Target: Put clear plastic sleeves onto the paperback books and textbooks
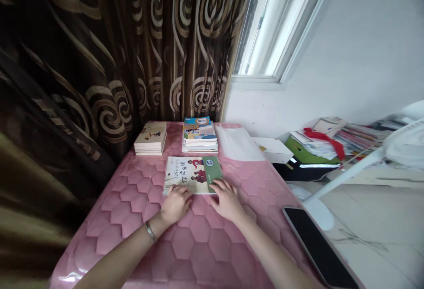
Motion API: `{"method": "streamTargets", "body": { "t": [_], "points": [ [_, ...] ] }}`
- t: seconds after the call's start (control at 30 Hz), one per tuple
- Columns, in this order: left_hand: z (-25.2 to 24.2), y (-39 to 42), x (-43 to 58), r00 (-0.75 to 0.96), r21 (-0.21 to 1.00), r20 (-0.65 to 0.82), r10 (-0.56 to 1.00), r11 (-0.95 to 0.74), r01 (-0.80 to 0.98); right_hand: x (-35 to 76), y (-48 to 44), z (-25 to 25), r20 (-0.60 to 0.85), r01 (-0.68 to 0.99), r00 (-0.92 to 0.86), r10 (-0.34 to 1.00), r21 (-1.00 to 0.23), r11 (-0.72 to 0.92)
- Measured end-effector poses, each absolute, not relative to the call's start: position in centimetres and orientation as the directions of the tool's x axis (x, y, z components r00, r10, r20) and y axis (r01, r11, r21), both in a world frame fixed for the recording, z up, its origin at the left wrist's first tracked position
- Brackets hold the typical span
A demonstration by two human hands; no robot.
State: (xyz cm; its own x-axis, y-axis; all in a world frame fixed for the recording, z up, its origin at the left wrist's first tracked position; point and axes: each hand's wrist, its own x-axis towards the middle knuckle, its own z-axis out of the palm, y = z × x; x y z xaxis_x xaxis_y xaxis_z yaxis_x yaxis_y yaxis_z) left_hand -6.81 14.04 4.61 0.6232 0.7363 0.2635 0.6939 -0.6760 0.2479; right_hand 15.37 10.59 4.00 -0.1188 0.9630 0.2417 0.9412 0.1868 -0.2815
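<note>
Two bare hands meet one flat book (194, 174), which lies face up on a pink padded table cover (202, 253), its cover pale on the left and green on the right, with figures in red printed between. At the book's near left corner, the left hand (177, 200) has its fingers bent and touching the edge; I cannot tell whether they grip it. At the book's near right corner, the right hand (227, 197) rests its fingertips on the green part, its thumb apart from the fingers. A metal bracelet (150, 231) circles the left wrist, nearer the wearer than the book. Just beyond the book stands a stack of books (200, 132) with a blue cover on top; beyond it to the left sits a pile of cream books (150, 138), and beyond it to the right lie white sheets (240, 143). Well to the book's near right is a dark-screened device (319, 245) with a pale rim. Farther right of the book stand a white pole (344, 174) and a green container (308, 150) with red cloth (326, 141) over its contents. Behind everything beyond the book hangs a brown swirl-patterned curtain (159, 50), with a window (268, 28) to its right.
</note>
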Motion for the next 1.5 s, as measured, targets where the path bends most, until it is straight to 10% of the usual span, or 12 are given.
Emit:
{"method": "streamTargets", "body": {
  "t": [0.47,1.07,1.5],
  "points": [
    [3.8,15.8,-7.5,0.628,0.151,0.348,0.696,-0.702,0.695,11.3,12.3,3.2,0.36,0.9,-0.254,0.898,-0.253,0.356],
    [3.2,16.6,-14.5,0.515,0.262,0.334,0.789,-0.603,0.753,21.0,10.6,1.7,0.353,0.941,-0.053,0.934,-0.296,0.166],
    [3.2,15.9,-14.2,0.479,0.3,0.407,0.778,-0.609,0.734,19.1,19.6,6.5,0.135,0.949,-0.17,0.976,-0.244,0.199]
  ]
}}
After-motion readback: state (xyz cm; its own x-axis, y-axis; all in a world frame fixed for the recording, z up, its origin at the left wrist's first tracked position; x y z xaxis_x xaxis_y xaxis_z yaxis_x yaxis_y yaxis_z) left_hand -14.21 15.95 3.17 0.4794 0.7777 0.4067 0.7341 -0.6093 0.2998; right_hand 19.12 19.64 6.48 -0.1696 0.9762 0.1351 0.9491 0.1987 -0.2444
